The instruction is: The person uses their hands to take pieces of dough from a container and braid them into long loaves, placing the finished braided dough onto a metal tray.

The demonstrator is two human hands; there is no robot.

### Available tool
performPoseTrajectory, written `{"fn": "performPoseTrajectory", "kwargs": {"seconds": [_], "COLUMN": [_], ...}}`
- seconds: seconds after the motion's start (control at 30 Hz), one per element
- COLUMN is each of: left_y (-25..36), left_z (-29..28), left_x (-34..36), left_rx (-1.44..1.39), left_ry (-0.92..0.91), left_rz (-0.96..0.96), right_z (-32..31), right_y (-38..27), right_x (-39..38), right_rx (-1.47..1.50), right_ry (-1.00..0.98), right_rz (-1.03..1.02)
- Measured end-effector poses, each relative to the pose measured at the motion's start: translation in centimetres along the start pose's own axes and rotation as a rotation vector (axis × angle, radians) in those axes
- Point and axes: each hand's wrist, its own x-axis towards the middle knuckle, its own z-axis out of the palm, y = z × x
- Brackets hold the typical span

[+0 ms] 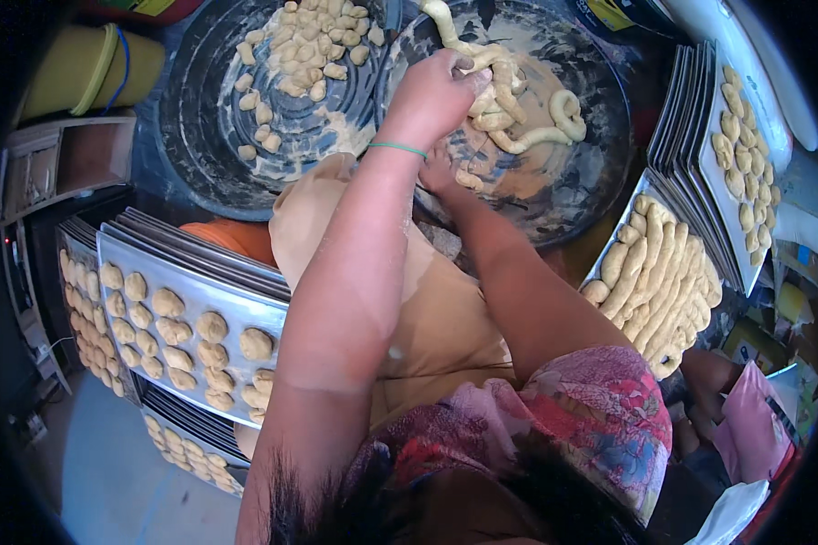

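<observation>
The left hand (436, 91) closes around a pale, floury dough rope (518, 136) in the round dark metal pan (600, 173), while the right hand (438, 173) just below it is mostly hidden, grip unclear.

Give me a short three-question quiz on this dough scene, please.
1. True or false: the left hand rests on a dough rope in the dark round pan.
2. What fills the other round pan? A) small cut dough pieces B) whole loaves
3. What lies on the metal tray at the person's left?

Key: 1 true; 2 A; 3 rows of small dough balls.
</observation>
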Motion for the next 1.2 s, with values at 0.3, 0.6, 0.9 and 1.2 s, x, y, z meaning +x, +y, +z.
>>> {"fn": "performPoseTrajectory", "kwargs": {"seconds": [0.3,0.6,0.9,1.2], "left_y": [0.1,1.0,0.7,2.1], "left_z": [0.7,0.8,0.4,2.5], "left_x": [-0.2,-1.1,-2.6,-4.3], "left_rx": [0.001,0.006,0.216,-0.304], "left_ry": [-0.027,-0.044,-0.126,-0.025], "left_rz": [0.047,0.031,-0.039,-0.227], "right_z": [-6.4,-1.4,-7.6,-25.7], "right_y": [6.7,5.8,2.9,-5.7], "right_x": [-0.7,2.6,0.2,-3.1], "right_rx": [-0.442,0.53,0.328,1.151], "right_ry": [-0.223,-0.321,-0.902,-0.6], "right_rz": [-0.397,0.17,0.117,-0.196]}}
